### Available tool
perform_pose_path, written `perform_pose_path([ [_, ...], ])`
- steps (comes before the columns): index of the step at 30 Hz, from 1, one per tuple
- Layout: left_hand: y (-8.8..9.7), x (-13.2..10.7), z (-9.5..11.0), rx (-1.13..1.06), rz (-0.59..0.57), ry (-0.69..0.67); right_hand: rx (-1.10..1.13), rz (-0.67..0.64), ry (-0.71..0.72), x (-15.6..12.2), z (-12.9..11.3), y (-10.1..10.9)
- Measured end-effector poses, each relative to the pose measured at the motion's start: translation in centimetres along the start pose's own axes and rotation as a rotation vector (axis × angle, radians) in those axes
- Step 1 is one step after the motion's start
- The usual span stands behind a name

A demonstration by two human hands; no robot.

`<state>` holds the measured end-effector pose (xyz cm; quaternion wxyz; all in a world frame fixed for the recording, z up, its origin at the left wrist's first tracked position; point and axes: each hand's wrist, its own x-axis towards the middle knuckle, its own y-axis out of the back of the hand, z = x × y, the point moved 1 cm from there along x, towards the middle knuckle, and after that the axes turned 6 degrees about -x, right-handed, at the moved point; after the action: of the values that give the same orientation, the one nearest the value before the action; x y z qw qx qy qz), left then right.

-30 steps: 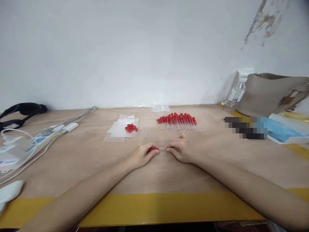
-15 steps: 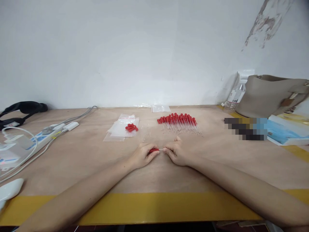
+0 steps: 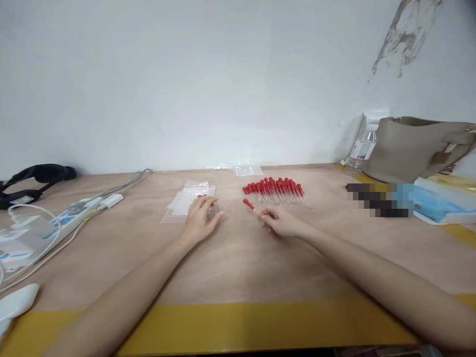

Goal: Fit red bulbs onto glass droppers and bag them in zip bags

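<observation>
My right hand (image 3: 282, 222) pinches the glass end of a dropper (image 3: 250, 205) with a red rubber bulb, holding it just left of a row of several finished red-bulbed droppers (image 3: 277, 191). My left hand (image 3: 200, 218) lies with fingers spread over loose red bulbs (image 3: 208, 200) and the edge of some clear plastic bags (image 3: 184, 204). A few bare glass tubes (image 3: 225, 204) lie between the two hands.
A power strip with white cables (image 3: 55, 220) sits at the left, with a black strap (image 3: 35, 178) behind it. At the right stand a beige bag (image 3: 416, 148), a water bottle (image 3: 362, 146) and blue packets (image 3: 439, 203). Yellow tape (image 3: 238, 325) edges the table front.
The hands had been joined on one dropper near the middle. Now they have parted: the right carries the dropper toward the row, the left has reached forward onto the bulbs and bags.
</observation>
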<state>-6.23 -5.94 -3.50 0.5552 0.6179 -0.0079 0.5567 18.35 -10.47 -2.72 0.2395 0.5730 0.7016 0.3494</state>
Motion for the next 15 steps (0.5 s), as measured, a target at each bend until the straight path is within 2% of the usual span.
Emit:
perform_pose_path([
  [2, 0.0, 0.2, -2.2, 0.131, 0.057, 0.088, -0.013, 0.05, -0.144, 1.7, 0.5, 0.7],
  [5, -0.4, 0.2, -4.5, 0.215, 0.041, 0.139, -0.108, 0.151, -0.21, 4.5, 0.7, 1.5],
  [10, -1.1, -0.1, -5.2, 0.194, -0.082, 0.168, -0.29, 0.308, -0.34, 8.1, 0.1, 0.8],
  [15, -1.2, -0.2, -5.5, 0.109, -0.157, 0.219, -0.418, 0.372, -0.381, 9.2, -0.3, -0.5],
])
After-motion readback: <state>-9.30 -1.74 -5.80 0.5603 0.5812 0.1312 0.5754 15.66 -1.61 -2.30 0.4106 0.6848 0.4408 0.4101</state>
